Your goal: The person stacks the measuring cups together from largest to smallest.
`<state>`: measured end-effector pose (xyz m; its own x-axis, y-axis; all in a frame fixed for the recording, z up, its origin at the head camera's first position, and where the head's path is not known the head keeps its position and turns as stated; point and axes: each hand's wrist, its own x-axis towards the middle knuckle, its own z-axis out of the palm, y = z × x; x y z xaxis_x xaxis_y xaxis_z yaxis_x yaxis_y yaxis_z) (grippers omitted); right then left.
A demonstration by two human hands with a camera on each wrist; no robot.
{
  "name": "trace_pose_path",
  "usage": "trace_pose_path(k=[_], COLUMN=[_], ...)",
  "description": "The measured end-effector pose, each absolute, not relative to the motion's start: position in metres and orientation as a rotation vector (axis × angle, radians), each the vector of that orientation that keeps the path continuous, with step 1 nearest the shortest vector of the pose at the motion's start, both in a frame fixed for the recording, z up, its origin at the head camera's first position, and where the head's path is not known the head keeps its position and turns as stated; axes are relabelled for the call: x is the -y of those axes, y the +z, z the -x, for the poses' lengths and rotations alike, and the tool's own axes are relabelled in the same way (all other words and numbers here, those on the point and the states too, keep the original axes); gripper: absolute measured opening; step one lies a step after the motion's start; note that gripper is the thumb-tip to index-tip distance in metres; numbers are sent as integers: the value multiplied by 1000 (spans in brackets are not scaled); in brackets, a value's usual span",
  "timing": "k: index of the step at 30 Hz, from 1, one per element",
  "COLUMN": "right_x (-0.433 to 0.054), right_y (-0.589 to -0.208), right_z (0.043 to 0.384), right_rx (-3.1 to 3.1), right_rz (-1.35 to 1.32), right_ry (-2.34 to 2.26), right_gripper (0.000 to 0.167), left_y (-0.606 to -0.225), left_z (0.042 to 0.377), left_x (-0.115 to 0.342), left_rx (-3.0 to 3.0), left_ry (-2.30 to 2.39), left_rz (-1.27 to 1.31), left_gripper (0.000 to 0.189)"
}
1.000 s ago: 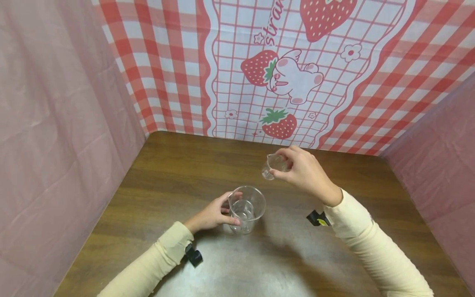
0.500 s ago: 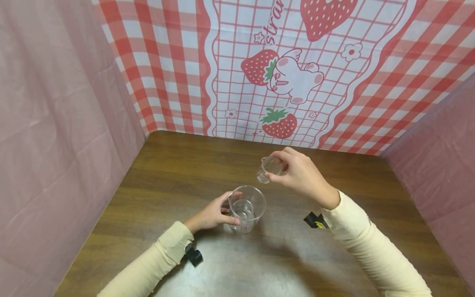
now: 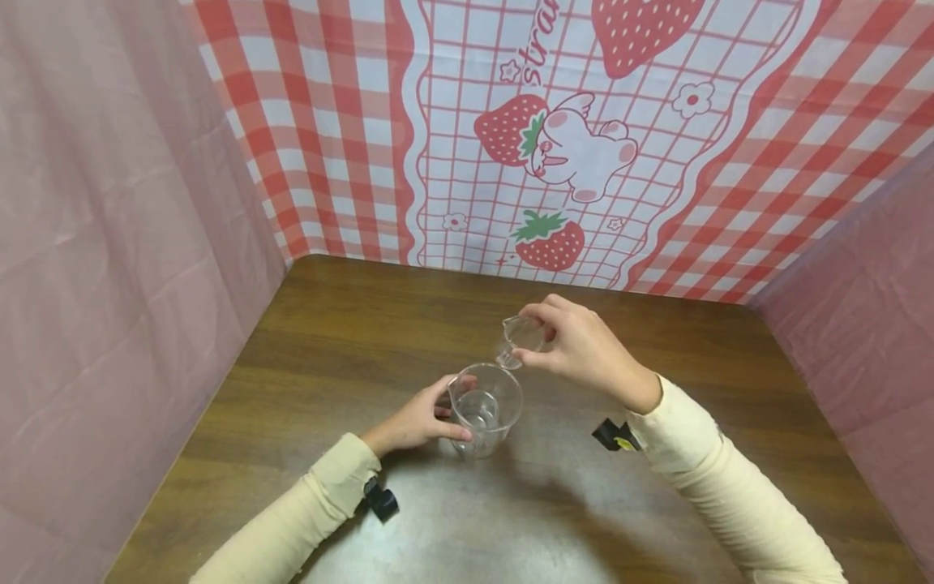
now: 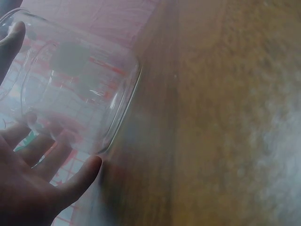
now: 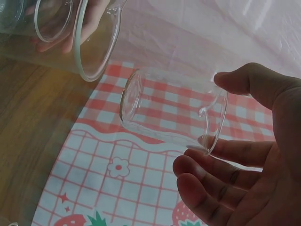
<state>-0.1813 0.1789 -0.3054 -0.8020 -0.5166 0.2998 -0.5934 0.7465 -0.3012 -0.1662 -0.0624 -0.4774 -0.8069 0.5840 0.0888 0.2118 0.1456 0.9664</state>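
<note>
My left hand [image 3: 414, 420] grips a large clear glass beaker [image 3: 503, 430] from its left side; the beaker stands upright on the table. Inside it sits a smaller glass beaker [image 5: 54, 21], its rim below the larger rim. My right hand [image 3: 587, 347] pinches a third, little beaker [image 3: 520, 339] near its rim between thumb and fingers. That little beaker [image 5: 171, 110] is held in the air at the far right side of the large one's rim, and it looks empty. In the left wrist view, thumb and fingers lie around the large beaker [image 4: 80, 84].
The brown wooden table [image 3: 350, 324] carries the large beaker. A red checked cloth [image 3: 328, 138] with strawberries hangs behind its back edge. Pink curtains [image 3: 124, 243] close off both sides. Black wrist mounts [image 3: 381, 500] stick out from the cream sleeves.
My right hand has carried the little beaker left and toward me, closer to the large beaker's rim. The left hand and the large beaker have stayed put.
</note>
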Motion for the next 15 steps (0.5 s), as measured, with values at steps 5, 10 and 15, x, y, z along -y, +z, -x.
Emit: trace_pose_path(k=[5,10,15], right_x=[-178,-177,-175], right_y=[-308,-311,-313], right_z=[182,181,181], right_rx=[2733,2743,2747], right_rz=[-945,-986,-1039], right_ry=[552,550,547], right_gripper=[37,40,43], left_y=[-477,-478,-476], left_z=[167,167,166], left_x=[63,63,62], left_rx=[-2124,-2124,-2125], left_ry=[1700,1696,1697], left_rz=[-771,-768,-773], left_gripper=[81,81,80])
